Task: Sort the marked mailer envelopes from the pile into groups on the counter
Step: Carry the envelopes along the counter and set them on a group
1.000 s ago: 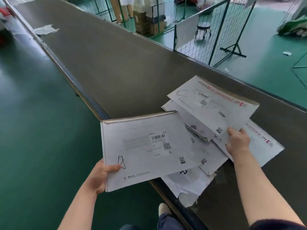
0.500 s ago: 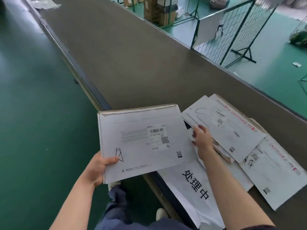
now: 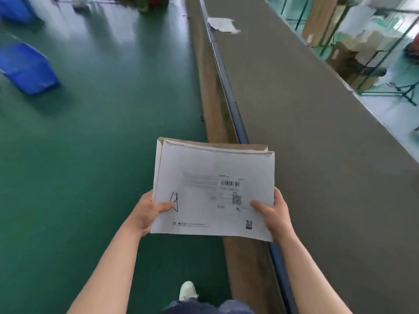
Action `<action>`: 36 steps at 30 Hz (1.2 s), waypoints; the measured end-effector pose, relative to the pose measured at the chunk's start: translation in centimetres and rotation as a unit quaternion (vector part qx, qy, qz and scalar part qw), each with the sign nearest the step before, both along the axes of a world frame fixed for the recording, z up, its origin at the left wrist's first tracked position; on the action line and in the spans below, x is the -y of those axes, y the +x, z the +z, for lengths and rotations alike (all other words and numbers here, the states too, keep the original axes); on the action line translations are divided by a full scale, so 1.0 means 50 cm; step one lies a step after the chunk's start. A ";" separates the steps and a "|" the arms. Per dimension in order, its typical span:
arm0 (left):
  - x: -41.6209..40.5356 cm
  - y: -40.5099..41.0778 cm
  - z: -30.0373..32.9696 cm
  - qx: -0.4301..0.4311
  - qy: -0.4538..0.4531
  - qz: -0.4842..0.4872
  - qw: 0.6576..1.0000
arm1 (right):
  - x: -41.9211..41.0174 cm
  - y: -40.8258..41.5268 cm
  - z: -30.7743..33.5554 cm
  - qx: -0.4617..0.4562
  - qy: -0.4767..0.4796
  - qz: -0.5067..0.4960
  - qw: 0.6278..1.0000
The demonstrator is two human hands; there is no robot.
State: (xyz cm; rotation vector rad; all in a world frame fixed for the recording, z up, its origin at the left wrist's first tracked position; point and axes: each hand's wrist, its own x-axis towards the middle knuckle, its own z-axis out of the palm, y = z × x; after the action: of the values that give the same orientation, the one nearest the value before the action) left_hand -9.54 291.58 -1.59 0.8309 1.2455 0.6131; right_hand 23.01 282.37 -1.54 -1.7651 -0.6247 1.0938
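The white mailer envelope (image 3: 213, 191) sits at frame centre, held flat w/ label side up, partly over the green floor (image 3: 102, 132) and partly over the counter (image 3: 317, 143) edge. Left hand (image 3: 147, 211) pinches its lower-left edge, thumb on top beside a handwritten black mark. Right hand (image 3: 275, 213) pinches the lower-right edge, thumb on top. Another mailer (image 3: 223, 24) lies on the counter, top centre. Blue bins (image 3: 27, 69) upper left, blurred.

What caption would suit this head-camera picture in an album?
Both hands, left hand and right hand, hold a white envelope with a handwritten mark beside the long grey counter.
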 end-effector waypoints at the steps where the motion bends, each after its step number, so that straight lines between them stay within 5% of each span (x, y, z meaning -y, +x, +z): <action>1: -0.038 -0.013 0.008 -0.002 0.004 0.013 1.000 | -0.048 -0.003 0.005 0.023 0.010 0.020 0.999; 6: -0.222 -0.024 -0.009 -0.008 -0.002 0.069 0.998 | -0.266 0.000 0.000 0.079 0.041 0.087 0.992; 12: -0.550 0.033 -0.043 -0.017 0.015 0.066 0.998 | -0.591 0.051 -0.064 -0.045 0.006 0.044 0.998; 18: -0.919 0.151 0.012 -0.025 0.017 0.037 0.999 | -0.956 0.158 -0.052 -0.067 -0.027 0.032 0.997; 29: -1.495 0.120 0.025 -0.099 0.215 0.141 0.961 | -1.647 0.119 0.009 -0.042 0.030 0.092 0.994; 36: -1.922 0.022 -0.013 -0.012 0.134 0.238 0.962 | -2.123 0.032 0.030 -0.013 0.041 0.128 0.991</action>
State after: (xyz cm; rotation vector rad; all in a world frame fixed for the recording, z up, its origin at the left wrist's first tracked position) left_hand -8.46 387.66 -2.23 0.7623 1.4158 1.1833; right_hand 24.62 388.51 -0.06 -1.6288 -0.8860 1.2427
